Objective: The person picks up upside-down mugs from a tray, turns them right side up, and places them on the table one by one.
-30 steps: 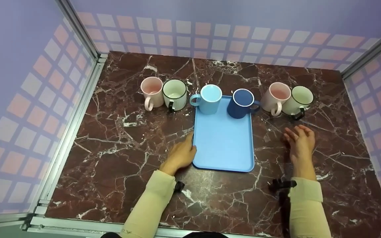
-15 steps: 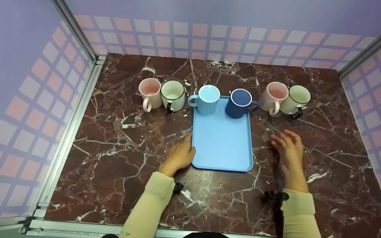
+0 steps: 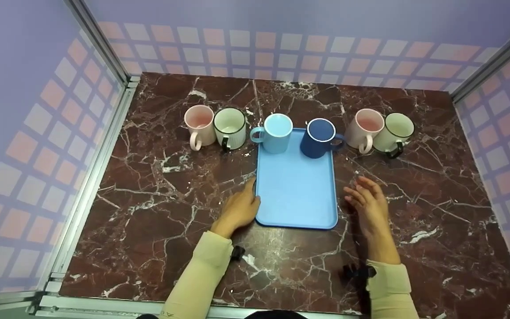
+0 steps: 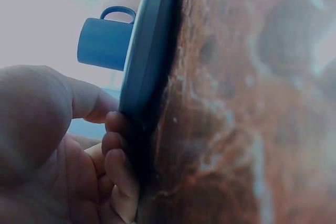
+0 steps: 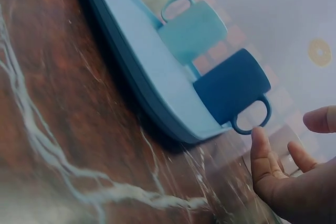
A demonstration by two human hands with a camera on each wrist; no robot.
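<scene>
A light blue tray (image 3: 296, 190) lies lengthwise on the table, a light blue mug (image 3: 277, 135) and a dark blue mug (image 3: 318, 139) standing at its far end. At the tray's left edge, my left hand (image 3: 239, 207) grips the rim; the left wrist view has the thumb over the rim and the fingers (image 4: 118, 145) curled against the outer side. My right hand (image 3: 371, 210) is just right of the tray, apart from it, with fingers spread and slightly bent and nothing in them. The right wrist view has those fingers (image 5: 261, 153) overlapping the dark blue mug's handle.
Left of the tray stand a pink mug (image 3: 202, 128) and a pale green mug (image 3: 230, 130) with a black handle. A similar pair, a pink mug (image 3: 361, 133) and a pale green mug (image 3: 392, 135), stands on the right. Tiled-pattern walls (image 3: 281, 53) enclose the marbled table (image 3: 157, 248).
My right hand has moved left and slightly nearer to me, from below the right-hand mugs towards the tray. My left hand stays at the tray's edge; the mugs have not moved.
</scene>
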